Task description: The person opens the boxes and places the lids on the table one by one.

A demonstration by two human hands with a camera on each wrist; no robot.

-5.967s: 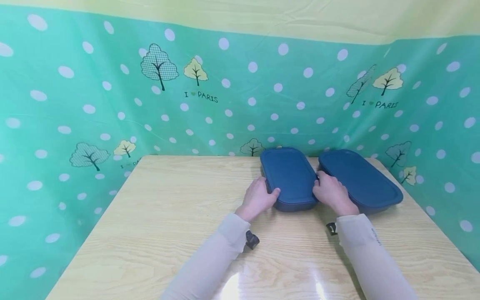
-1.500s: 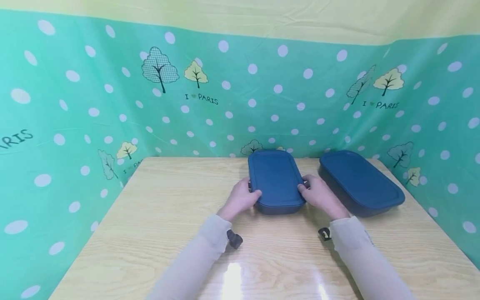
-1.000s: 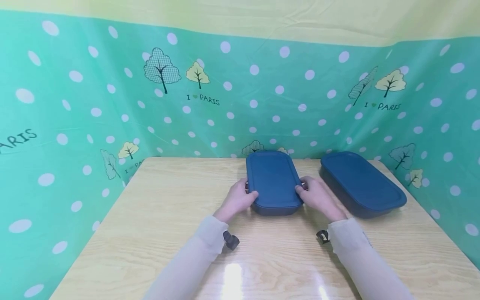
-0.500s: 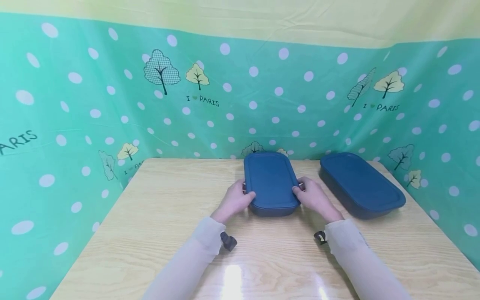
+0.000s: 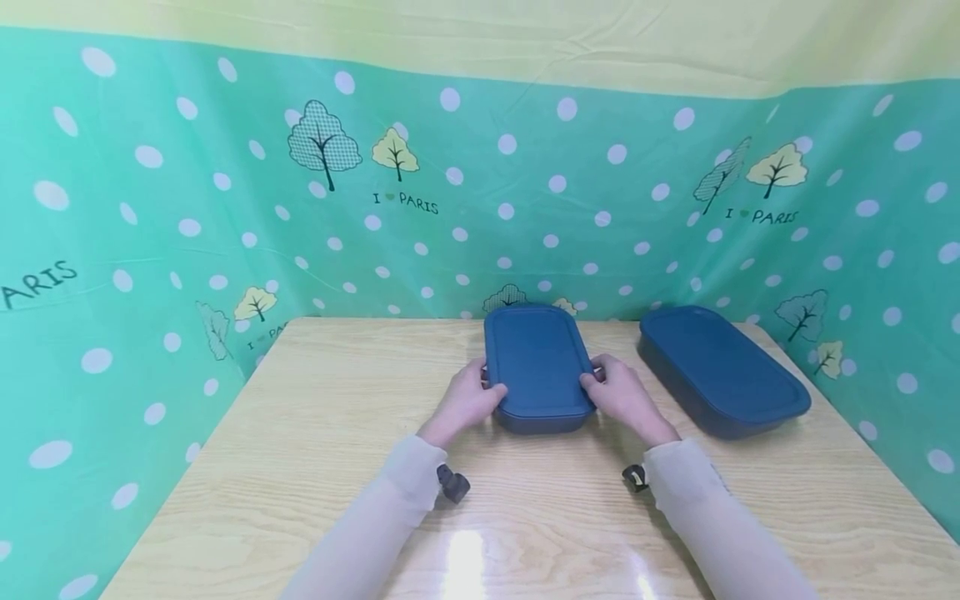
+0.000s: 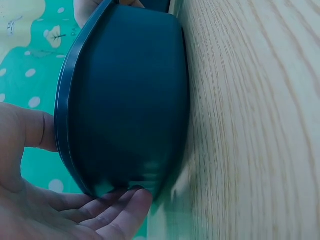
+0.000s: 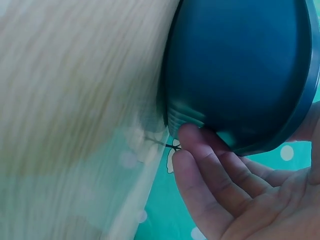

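A blue lidded storage box (image 5: 537, 358) sits near the back of the wooden table, its long sides running away from me. My left hand (image 5: 467, 397) grips its left side, thumb on the lid's edge and fingers against the wall below. On the right side my right hand (image 5: 621, 392) holds it the same way, thumb over the lid rim. The left wrist view shows the box's dark end wall (image 6: 125, 95) close over the table, with my left fingertips (image 6: 135, 205) at its side. In the right wrist view, my right fingertips (image 7: 190, 132) touch the lower wall.
A second, larger blue lidded box (image 5: 723, 362) stands at an angle at the back right, with a gap between it and the held one. A green dotted curtain (image 5: 420, 192) hangs behind and beside the wooden table (image 5: 330, 433).
Both hands have shifted the smaller box left, away from the larger one, and it has turned straighter. In the last second it slid slightly further left. The larger box stayed in place.
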